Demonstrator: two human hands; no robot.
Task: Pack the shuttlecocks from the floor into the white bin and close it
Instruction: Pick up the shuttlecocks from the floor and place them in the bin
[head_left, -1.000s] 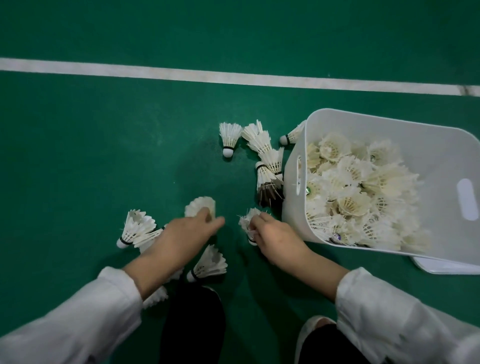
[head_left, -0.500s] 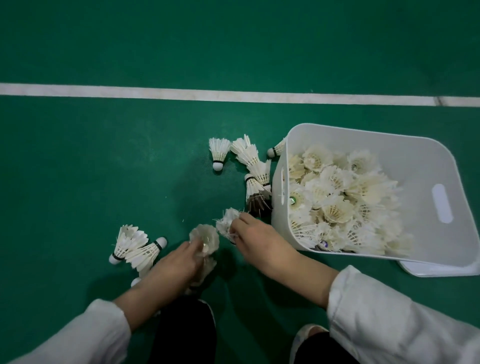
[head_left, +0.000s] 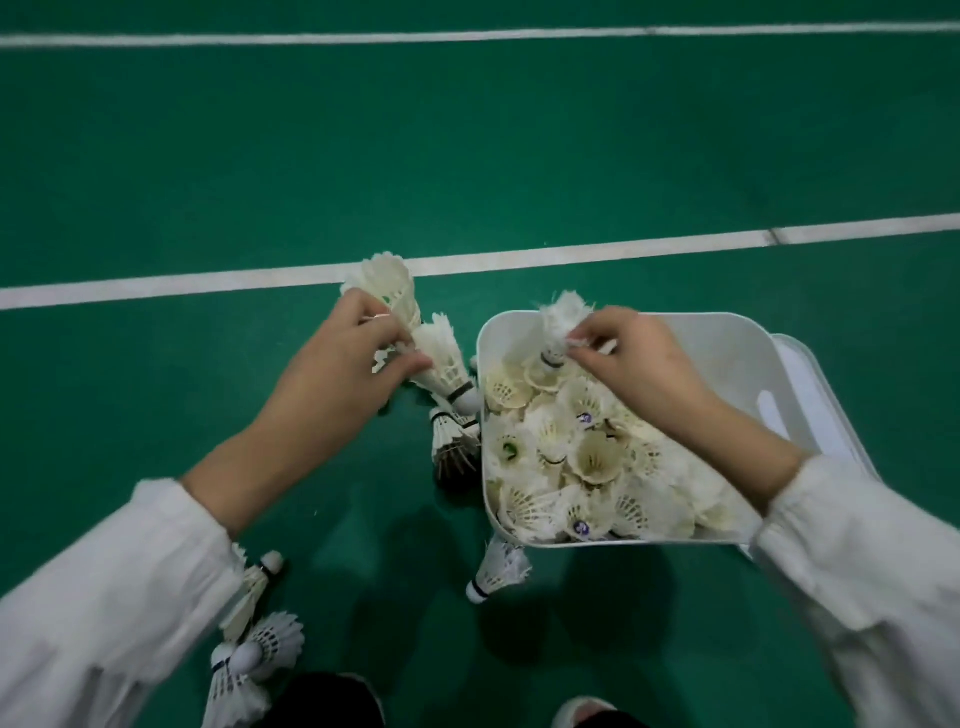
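Several loose shuttlecocks: white feathered shuttlecocks (head_left: 260, 639) lie on the green court floor (head_left: 208, 182) at the lower left. Some are hidden behind the left white sleeve (head_left: 104, 597) and the lowest is cut off by the frame edge, so their count cannot be told.
Bottom edge: a dark rounded shape (head_left: 322, 701) and a pale shoe tip (head_left: 587, 712), both cut off.
Single shuttlecock: a lone white shuttlecock (head_left: 493, 571) lies on the floor at the bin's near-left corner, cork toward the viewer. Whether its feathers touch the bin cannot be told.
Bin: the white plastic bin (head_left: 727, 353) stands open on the floor at the right, holding a heap of cream shuttlecocks (head_left: 582, 457). Its near-right corner is hidden by the right white sleeve (head_left: 857, 571).
Lid: a flat white lid (head_left: 810, 374) shows past the bin's right wall, mostly hidden. Whether it lies under or beside the bin cannot be told.
Beside the bin: a dark-feathered shuttlecock (head_left: 452, 452) lies against the left wall, blurred.
Left hand: the left hand (head_left: 332, 384) is just left of the bin, fingers curled round a held pair of white shuttlecocks (head_left: 436, 353). One points its cork toward the bin and the other rises beyond the knuckles.
Right hand: the right hand (head_left: 644, 364) has thumb and fingertips pinching the frayed feathers of a worn white shuttlecock (head_left: 558, 322), cork down, above the bin's far-left corner. Its other fingers are hidden.
Lines: a white painted court line (head_left: 571, 254) runs beyond the hands, and a second white line (head_left: 467, 35) runs near the top edge.
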